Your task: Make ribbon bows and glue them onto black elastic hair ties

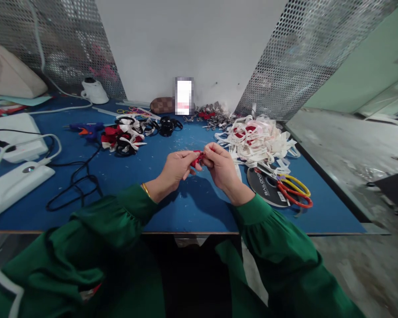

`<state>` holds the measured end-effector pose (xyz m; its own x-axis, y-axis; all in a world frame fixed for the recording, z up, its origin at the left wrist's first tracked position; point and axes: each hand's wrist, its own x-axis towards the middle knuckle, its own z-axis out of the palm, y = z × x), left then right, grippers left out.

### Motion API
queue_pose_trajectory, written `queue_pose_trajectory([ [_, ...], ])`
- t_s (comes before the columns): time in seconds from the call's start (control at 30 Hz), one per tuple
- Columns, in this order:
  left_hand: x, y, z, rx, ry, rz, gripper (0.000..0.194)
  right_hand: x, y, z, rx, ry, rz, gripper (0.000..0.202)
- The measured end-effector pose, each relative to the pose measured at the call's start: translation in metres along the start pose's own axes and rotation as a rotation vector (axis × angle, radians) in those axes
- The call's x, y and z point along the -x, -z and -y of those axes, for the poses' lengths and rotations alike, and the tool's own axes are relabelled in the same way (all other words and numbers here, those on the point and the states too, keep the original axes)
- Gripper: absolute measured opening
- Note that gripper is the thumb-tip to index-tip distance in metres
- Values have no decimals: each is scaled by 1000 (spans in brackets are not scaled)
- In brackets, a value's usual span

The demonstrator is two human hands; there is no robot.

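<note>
My left hand [177, 168] and my right hand [221, 167] meet above the middle of the blue table. Between their fingertips they pinch a small piece of red fabric [196, 161], mostly covered by the fingers, so its exact shape is hidden. Both hands are closed on it. To the left lies a pile of red and white bows with black hair ties [128, 134]. Beyond my right hand spreads a large heap of white ribbon pieces [260, 141] with some red among them.
Scissors [295, 192] with red and yellow handles lie on a black ribbon spool [263, 187] at the right. A blue glue gun [88, 128] with a trailing black cord [74, 185] and white power strips [18, 185] occupy the left. A lit phone [184, 97] stands at the back.
</note>
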<state>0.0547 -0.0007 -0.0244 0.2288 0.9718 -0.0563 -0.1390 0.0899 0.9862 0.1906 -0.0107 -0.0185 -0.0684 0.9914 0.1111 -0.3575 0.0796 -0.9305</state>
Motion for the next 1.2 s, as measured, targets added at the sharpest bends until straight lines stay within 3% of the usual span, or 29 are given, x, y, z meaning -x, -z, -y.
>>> queue_pose_trajectory([
  [0.3,-2,-5,3,116,30,-130,17,1,-5,-4,-160,-54,-90,24],
  [0.7,-1,0,9,229,100,11,28,0,-2,-4,-173,-67,-77,31],
  [0.93,1,-7,5,324,105,-63,24,-3,-3,-9,-322,-140,-113,33],
  [1.2,4,-6,2,274,53,11,28,-4,5,-3,-313,-178,-88,34],
])
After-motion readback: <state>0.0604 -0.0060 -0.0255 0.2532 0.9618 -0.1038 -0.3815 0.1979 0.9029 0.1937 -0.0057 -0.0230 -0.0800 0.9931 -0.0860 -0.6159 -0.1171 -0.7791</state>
